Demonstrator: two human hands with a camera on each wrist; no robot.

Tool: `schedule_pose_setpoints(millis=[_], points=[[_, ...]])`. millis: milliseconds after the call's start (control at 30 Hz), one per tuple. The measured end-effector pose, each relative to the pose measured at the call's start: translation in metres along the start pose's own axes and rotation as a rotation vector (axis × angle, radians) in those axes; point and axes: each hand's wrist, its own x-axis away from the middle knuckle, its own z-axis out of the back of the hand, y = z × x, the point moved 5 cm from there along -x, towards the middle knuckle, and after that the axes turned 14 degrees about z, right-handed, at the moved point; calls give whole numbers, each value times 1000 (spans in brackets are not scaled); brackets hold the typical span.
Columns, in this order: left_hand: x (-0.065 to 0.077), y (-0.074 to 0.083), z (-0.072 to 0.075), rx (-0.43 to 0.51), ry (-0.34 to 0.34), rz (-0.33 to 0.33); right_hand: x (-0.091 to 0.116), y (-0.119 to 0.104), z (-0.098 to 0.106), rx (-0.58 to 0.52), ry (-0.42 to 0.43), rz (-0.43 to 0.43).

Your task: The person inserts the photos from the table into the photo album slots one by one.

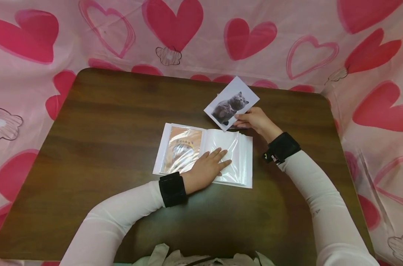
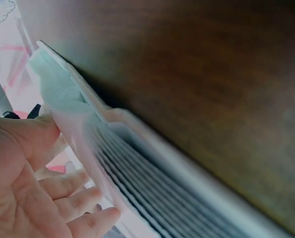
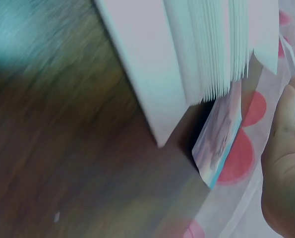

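A white photo album lies open on the wooden table. Its left page holds an orange picture under shiny clear plastic, while a white sleeve shows on the right. My left hand rests on the right page, fingers spread; the left wrist view shows this hand beside the thick stack of album pages. Above the album my right hand pinches a cat photo by its lower right edge, thumb on top. In the right wrist view, the hand is partly cut off by the frame.
Behind the album, another picture lies on the table, mostly covered by the cat photo in the head view. The brown table has rounded corners. Pink cloth with hearts hangs around its back and sides.
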Motion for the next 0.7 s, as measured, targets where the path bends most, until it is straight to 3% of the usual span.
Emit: schedule_pose_setpoints(millis=[167,300,467,700], points=[[-2,-3,4,5,-7,-8,2,-6,6,66,20,46],[-5,-1,4,-6,0,-9,4,-5,8,4,50,43],[-10,7,-1,-24,-37,26,5,1,5,-78,63,38],[-16,13,-4,-8,-85,67,3,5,-3,-55,70,52]])
